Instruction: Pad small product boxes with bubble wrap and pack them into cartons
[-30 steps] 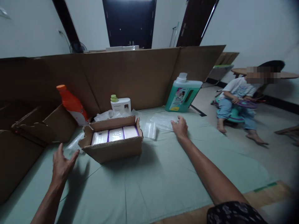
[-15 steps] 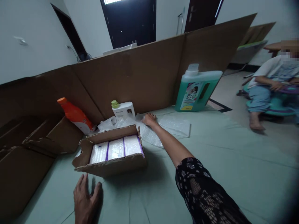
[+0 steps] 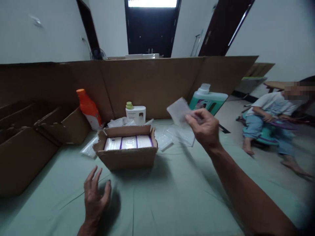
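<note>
Cartons (image 3: 27,157): open, at the left of the cloth-covered desk (image 3: 169,200). Orange bottle (image 3: 88,108): beside the cartons, leaning. Left hand (image 3: 95,195): fingers spread, released, holding nothing, near the box's left front corner. Box (image 3: 130,160): cardboard, open-topped, containing three white packs (image 3: 129,142). White bottle (image 3: 136,113): green cap, behind the box. Pouch (image 3: 177,110): raised above the desk, right of the box; translucent, probably bubble wrap, though blurred. Right hand (image 3: 205,127): fingers pinching the pouch's right edge. Green jug (image 3: 210,98): behind the right hand, partly hidden. Person (image 3: 264,113): seated, beyond the desk.
</note>
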`<state>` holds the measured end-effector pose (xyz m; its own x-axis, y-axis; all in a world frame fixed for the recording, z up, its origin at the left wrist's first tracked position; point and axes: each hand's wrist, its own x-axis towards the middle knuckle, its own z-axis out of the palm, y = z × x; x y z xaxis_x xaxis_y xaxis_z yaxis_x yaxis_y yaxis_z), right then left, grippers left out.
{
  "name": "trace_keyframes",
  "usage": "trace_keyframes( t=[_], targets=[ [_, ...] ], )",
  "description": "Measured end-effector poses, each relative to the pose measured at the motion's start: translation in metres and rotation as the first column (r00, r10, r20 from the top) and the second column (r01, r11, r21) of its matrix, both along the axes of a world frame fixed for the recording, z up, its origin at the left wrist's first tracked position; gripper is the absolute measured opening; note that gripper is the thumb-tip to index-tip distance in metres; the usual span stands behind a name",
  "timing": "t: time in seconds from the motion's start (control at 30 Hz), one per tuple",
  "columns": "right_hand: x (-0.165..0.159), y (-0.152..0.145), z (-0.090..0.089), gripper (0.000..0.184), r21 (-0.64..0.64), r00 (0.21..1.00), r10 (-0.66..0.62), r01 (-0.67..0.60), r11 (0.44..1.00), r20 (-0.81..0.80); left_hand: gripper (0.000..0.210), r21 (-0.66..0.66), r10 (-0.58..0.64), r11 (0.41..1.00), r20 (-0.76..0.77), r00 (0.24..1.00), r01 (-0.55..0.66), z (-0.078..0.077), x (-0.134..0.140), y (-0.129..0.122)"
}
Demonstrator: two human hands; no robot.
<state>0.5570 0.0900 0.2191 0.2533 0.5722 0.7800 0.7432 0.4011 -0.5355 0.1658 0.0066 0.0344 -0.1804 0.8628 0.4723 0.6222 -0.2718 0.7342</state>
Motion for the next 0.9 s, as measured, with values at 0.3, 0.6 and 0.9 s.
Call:
trace_keyframes(
  t=[0.3,0.6,0.9],
  targets=[
    [-0.094,-0.145,0.050,0.006,-0.655,0.599,0.799,-0.626,0.424,-0.055,0.097,0.138,-0.636,0.771,0.132,0.760,0.622,0.105,0.068,-0.052],
    [-0.096,-0.149,-0.022,0.020,-0.359,0.780,0.437,-0.605,0.711,-0.449,0.032,-0.370,-0.534,0.468,0.604,0.591,0.802,0.070,-0.009,-0.051],
    [-0.033,-0.088,-0.144,0.057,-0.693,0.993,0.103,-0.038,0.720,0.052,0.071,-0.396,-0.137,0.912,-0.054,0.989,0.105,0.048,-0.072,0.015]
  ],
)
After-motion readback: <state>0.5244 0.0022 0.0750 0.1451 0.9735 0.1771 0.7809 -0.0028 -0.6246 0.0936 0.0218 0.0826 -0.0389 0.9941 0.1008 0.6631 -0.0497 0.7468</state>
